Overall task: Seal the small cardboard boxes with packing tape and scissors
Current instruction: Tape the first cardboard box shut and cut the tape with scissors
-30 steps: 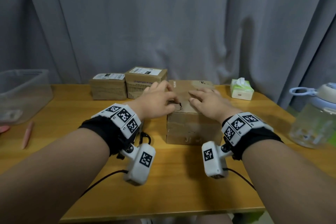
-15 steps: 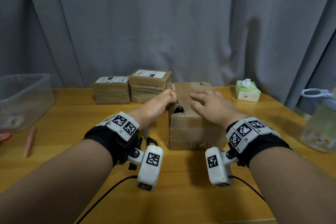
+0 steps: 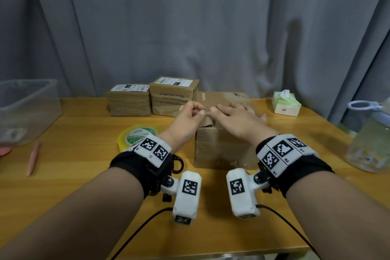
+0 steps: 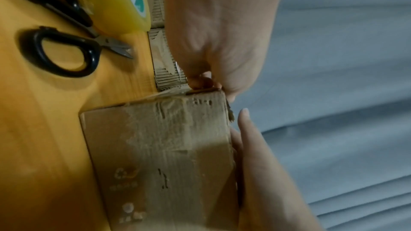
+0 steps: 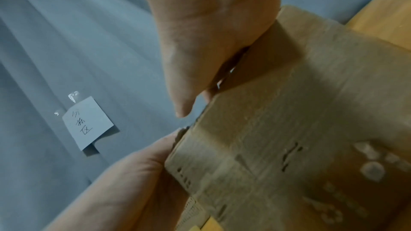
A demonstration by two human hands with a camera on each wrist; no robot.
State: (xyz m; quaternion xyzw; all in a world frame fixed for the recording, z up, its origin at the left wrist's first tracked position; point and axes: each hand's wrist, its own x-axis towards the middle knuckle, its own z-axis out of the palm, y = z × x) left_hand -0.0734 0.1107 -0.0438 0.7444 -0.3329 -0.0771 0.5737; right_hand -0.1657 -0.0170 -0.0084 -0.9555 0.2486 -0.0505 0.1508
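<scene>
A worn cardboard box (image 3: pixel 223 150) stands mid-table with a torn gap at the near left of its top. My left hand (image 3: pixel 196 112) is at the box's top left edge, thumb and fingers curled and pinching the flap corner (image 4: pixel 206 92). My right hand (image 3: pixel 234 116) lies flat on the box top, fingers straight. In the right wrist view the box (image 5: pixel 300 129) fills the right side, with my left hand (image 5: pixel 138 173) on its edge. A yellow tape roll (image 3: pixel 137 135) and black-handled scissors (image 4: pixel 66 50) lie just left of the box.
Two labelled small boxes (image 3: pixel 128 100) (image 3: pixel 173 95) stand at the back against the grey curtain. A tissue pack (image 3: pixel 286 104) and a water bottle (image 3: pixel 371 139) are on the right. At the left are a clear plastic tub (image 3: pixel 25 110) and a pink pen (image 3: pixel 32 158).
My left hand came off the box top, moved to its left edge and curled onto the flap. The right hand stays flat on top. The tape roll has come into sight.
</scene>
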